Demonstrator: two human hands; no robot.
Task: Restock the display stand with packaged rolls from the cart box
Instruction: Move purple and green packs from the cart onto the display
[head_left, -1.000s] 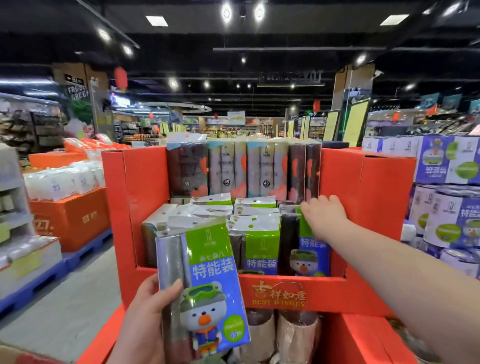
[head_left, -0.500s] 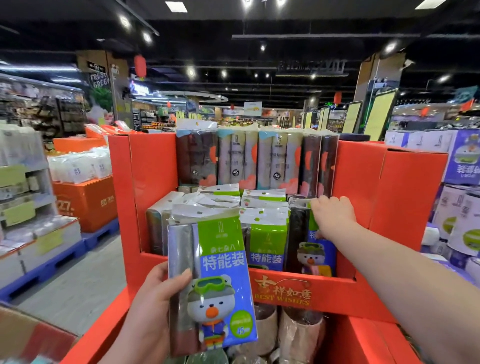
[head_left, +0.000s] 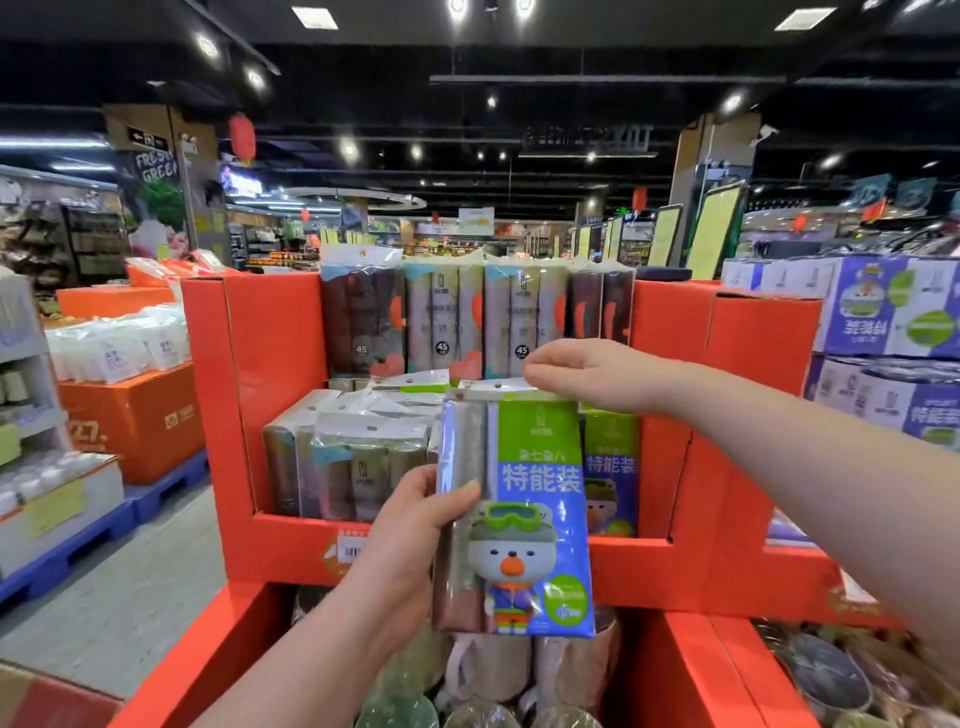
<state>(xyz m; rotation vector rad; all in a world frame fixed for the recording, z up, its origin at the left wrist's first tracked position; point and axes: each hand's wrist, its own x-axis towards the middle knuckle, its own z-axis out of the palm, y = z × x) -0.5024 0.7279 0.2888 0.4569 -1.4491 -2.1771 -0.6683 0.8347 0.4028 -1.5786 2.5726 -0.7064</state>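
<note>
Nearest, at the bottom of the view, the stand's low bin (head_left: 691, 670) holds wrapped rolls (head_left: 493, 670) standing on end. Just above them the left hand (head_left: 410, 545) grips the pack (head_left: 519, 519) by its left edge, with the thumb (head_left: 457, 493) laid across the clear front and the other fingers hidden behind it. The pack is upright in the air, its blue and green label with a cartoon bear facing the camera. It is in front of the stand's middle shelf and not set down.

The right hand (head_left: 587, 374) reaches in from the right, and its fingers (head_left: 540, 371) pinch the white header strip at the pack's top right corner.

Behind the pack, the shelf (head_left: 291, 525) of the red stand (head_left: 270, 389) is filled with more packs (head_left: 343, 457). One with the same label (head_left: 610, 467) stands just right of the held pack. At the back of the stand a row of taller packs (head_left: 467, 317), dark and pale, stands upright between the red side walls.

To the right are stacked purple boxes (head_left: 883, 306). To the left an orange box (head_left: 135, 421) sits on a blue pallet (head_left: 156, 493) with white packs (head_left: 119, 343) on top. Beyond lies a dim shop hall with ceiling lamps (head_left: 348, 149).
</note>
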